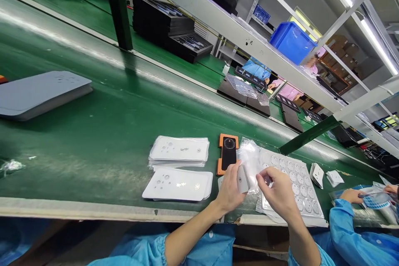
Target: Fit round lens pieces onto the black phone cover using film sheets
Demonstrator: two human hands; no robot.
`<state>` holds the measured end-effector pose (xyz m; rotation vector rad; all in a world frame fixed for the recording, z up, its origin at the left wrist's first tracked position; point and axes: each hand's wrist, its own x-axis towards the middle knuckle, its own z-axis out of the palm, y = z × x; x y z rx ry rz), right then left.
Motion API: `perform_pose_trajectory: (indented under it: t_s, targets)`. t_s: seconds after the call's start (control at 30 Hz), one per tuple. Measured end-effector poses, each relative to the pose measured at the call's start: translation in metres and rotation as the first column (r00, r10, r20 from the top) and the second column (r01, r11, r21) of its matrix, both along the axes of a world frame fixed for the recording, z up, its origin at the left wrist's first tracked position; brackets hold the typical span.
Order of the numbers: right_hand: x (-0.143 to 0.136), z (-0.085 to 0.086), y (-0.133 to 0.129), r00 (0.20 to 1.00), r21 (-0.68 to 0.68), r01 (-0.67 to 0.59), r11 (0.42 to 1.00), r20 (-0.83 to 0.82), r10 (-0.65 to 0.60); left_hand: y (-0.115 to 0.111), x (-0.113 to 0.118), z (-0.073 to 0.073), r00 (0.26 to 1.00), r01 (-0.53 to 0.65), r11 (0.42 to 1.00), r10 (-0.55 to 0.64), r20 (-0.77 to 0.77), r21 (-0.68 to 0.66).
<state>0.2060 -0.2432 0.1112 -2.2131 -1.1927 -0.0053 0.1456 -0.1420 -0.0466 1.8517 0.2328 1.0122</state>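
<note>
Below and right of the frame's centre, my left grip point(230, 191) pinches a pale card point(242, 180), tilted, over the green bench point(109, 145). Just beside it, my right grip point(278, 189) curls its fingers toward the thumb, and I cannot tell whether it pinches anything. Two white stacks point(179, 184) lie left of my hands, an orange-edged phone point(229, 152) just behind.

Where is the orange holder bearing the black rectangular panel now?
In the head view, the orange holder lies slightly right of centre on the green worktop, just beyond the left hand, between the stacked white sheets and the clear plastic film.
</note>
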Motion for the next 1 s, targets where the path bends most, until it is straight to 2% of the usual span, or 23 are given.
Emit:
perform_pose_trajectory:
  t_s: [0.07, 0.13, 0.23, 0.33, 0.4, 0.43, 0.5, 0.53, 0.57, 0.63, 0.67, 0.73, 0.8, 0.87, 0.93, 1.0]
  targets:
    - [-0.003, 0.004, 0.002, 0.999, -0.024, -0.048, 0.999, -0.013, 0.048, 0.0, 0.0, 0.0, 1.0, -0.008, 1.0, 0.008, 0.011, -0.01]
    - [-0.005, 0.015, -0.002, 0.998, 0.006, -0.066, 0.998, -0.015, 0.066, 0.0, 0.0, -0.001, 1.0, -0.006, 1.0, 0.007, 0.011, -0.02]
    - [0.0, 0.048, -0.027, 1.0, 0.165, 0.003, 0.986, 0.029, -0.007, 0.001, -0.001, -0.002, 1.0, 0.019, 0.999, -0.019, 0.01, -0.031]
    - [0.021, 0.086, -0.063, 0.999, 0.385, 0.047, 0.922, -0.034, -0.037, 0.003, -0.003, -0.002, 0.999, 0.038, 0.997, -0.038, 0.003, -0.062]
    - [0.046, 0.099, -0.08, 0.99, 0.481, 0.042, 0.876, -0.14, 0.029, 0.005, -0.006, 0.0, 0.999, 0.044, 0.995, -0.044, -0.004, -0.087]
    - [0.061, 0.099, -0.084, 0.978, 0.505, 0.038, 0.862, -0.197, 0.073, 0.006, -0.007, 0.002, 0.999, 0.043, 0.994, -0.044, -0.004, -0.101]
    - [0.094, 0.087, -0.083, 0.938, 0.497, 0.035, 0.867, -0.316, 0.142, 0.009, -0.01, 0.005, 0.999, 0.035, 0.991, -0.035, 0.001, -0.129]
    - [0.11, 0.075, -0.077, 0.911, 0.453, 0.028, 0.891, -0.378, 0.164, 0.011, -0.012, 0.007, 1.0, 0.028, 0.99, -0.027, 0.008, -0.14]
    - [0.126, 0.06, -0.068, 0.881, 0.37, 0.003, 0.929, -0.44, 0.173, 0.013, -0.013, 0.008, 1.0, 0.021, 0.989, -0.019, 0.017, -0.146]
    - [0.152, 0.025, -0.044, 0.846, 0.116, -0.114, 0.987, -0.51, 0.158, 0.016, -0.015, 0.009, 0.999, 0.007, 0.99, -0.002, 0.034, -0.142]
    - [0.162, 0.006, -0.03, 0.848, -0.041, -0.189, 0.981, -0.51, 0.142, 0.018, -0.016, 0.009, 0.999, -0.001, 0.991, 0.006, 0.036, -0.136]
    - [0.175, -0.03, -0.003, 0.866, -0.185, -0.234, 0.954, -0.486, 0.119, 0.02, -0.018, 0.008, 0.999, -0.021, 0.991, 0.024, 0.021, -0.134]
    - [0.183, -0.06, 0.021, 0.9, -0.257, -0.21, 0.943, -0.429, 0.083, 0.022, -0.019, 0.006, 0.999, -0.033, 0.989, 0.034, 0.0, -0.143]
    - [0.186, -0.082, 0.039, 0.941, -0.308, -0.14, 0.941, -0.337, 0.03, 0.023, -0.02, 0.006, 0.999, -0.032, 0.988, 0.031, -0.009, -0.152]
    - [0.187, -0.095, 0.049, 0.975, -0.323, -0.039, 0.946, -0.22, -0.035, 0.024, -0.019, 0.008, 1.0, -0.023, 0.989, 0.021, -0.015, -0.149]
    - [0.184, -0.1, 0.052, 0.991, -0.293, 0.069, 0.954, -0.092, -0.1, 0.023, -0.018, 0.012, 1.0, -0.01, 0.991, 0.008, -0.019, -0.135]
